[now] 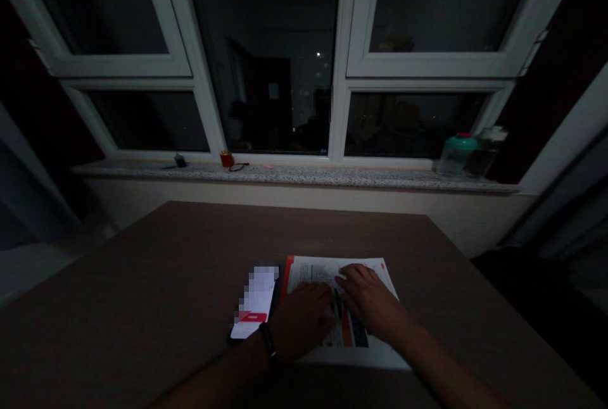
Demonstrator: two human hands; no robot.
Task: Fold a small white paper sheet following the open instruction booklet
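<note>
The booklet (349,333) lies face up near the middle of the counter (190,270), with the left hand (304,317) and right hand (373,301) over it. The right grip looks released, its fingers spread loosely on the page; I cannot tell whether the left grip, bent and shadowed, has hold of anything. Uneven pressure from the two could skew the booklet or crease a page. The left wrist, with its band (267,340), is just right of the phone (256,301), so an outward sweep might shove it left. Dim light could hide a slip, and a dark shape between the hands is too murky to name. The counter is brown and matt. Beyond it, a speckled sill (304,173) carries a red jar (227,159) at left and a green-lidded bottle (456,156) at right, under a white-framed window (335,111) dark with night.
</note>
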